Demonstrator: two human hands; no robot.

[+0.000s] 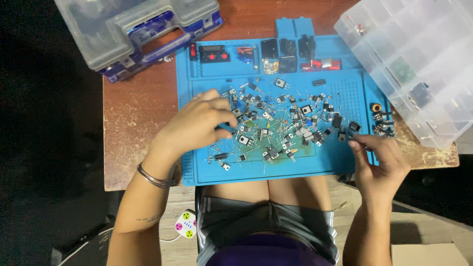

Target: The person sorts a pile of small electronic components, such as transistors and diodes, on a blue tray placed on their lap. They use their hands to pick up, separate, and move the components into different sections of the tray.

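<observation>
A blue work mat (315,165) lies on a small reddish-brown table (133,113). A heap of small electronic components (281,120), mostly black transistors with metal legs, is spread over its middle. My left hand (197,123) rests on the left part of the heap, fingers curled and pinching among the parts; what it grips is hidden. My right hand (377,157) sits at the mat's right edge, fingertips together near a black component (354,127). I cannot see whether it holds anything.
A grey and blue organiser case (143,29) stands at the table's back left. A clear plastic compartment box (419,64) lies tilted at the right. Black and red parts (295,54) fill the mat's top trays. A white power strip (185,224) lies on the floor.
</observation>
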